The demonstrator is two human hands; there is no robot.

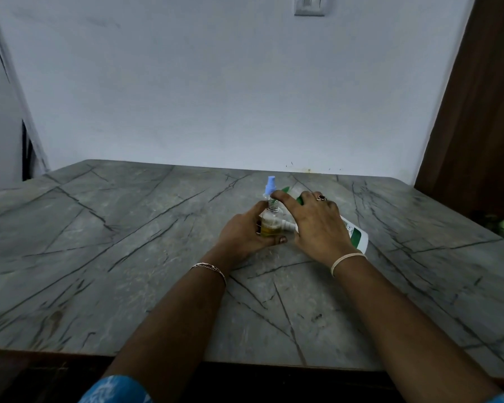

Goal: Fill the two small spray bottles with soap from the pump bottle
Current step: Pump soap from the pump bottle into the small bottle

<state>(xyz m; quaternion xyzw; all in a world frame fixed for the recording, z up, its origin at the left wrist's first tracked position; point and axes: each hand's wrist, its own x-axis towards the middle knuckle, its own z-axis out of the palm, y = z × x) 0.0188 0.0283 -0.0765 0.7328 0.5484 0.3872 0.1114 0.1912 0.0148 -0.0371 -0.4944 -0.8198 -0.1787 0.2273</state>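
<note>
The left hand (245,232) grips a small spray bottle (269,225). The right hand (317,225) pinches its blue spray cap (270,184), and the pump bottle (358,236) lies under this hand.

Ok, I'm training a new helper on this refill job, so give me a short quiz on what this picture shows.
1. Which hand grips the small spray bottle round its body?
2. True or false: the blue spray top is screwed fully down on the neck.
3. What is in the small spray bottle? A) nothing; B) yellowish liquid in the lower part; C) liquid up to the neck.
Key: 1. The left hand. 2. False: bare threads show below it, and the right hand has its fingertips on it. 3. B.
</note>
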